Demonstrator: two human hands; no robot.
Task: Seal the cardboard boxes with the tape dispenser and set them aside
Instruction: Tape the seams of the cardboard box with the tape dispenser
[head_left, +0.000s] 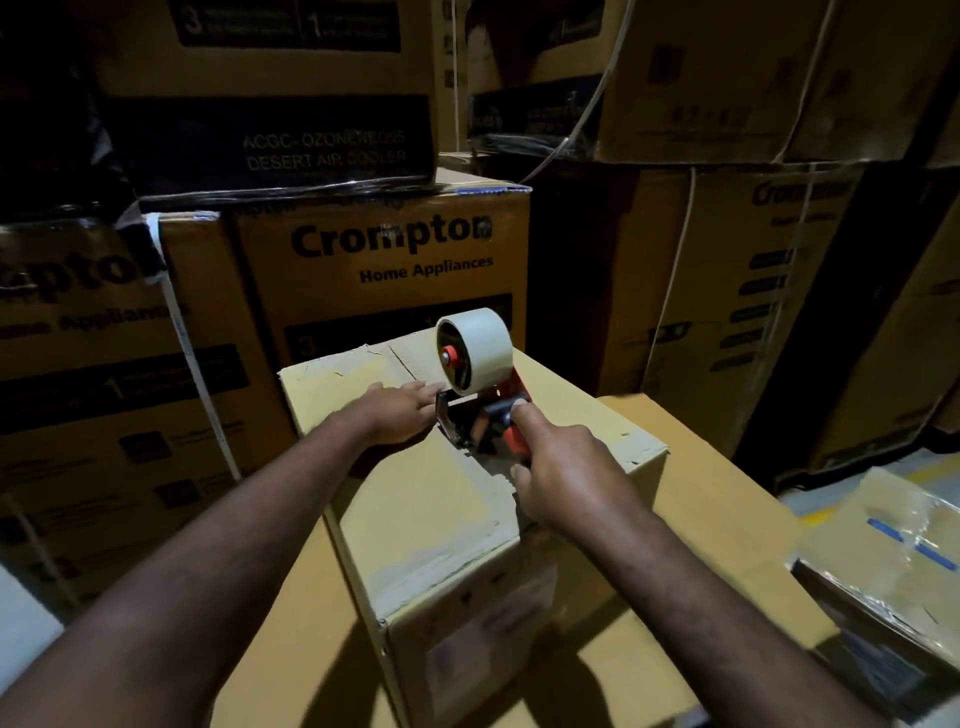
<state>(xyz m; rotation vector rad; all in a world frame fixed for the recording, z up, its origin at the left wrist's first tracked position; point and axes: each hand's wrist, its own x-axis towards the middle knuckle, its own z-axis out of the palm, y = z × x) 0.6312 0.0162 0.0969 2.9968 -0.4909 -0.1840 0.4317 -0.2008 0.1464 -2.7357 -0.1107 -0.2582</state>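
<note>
A small plain cardboard box stands in front of me on a larger flat carton. On its top, over the middle seam, sits a red and black tape dispenser carrying a pale tape roll. My right hand grips the dispenser's handle, the index finger stretched along its top. My left hand lies flat on the box top just left of the dispenser, fingers straight and pressing the flap down.
Tall printed appliance cartons are stacked close behind and on both sides. A box wrapped in clear film with blue tape lies at the lower right, beside a strip of grey floor.
</note>
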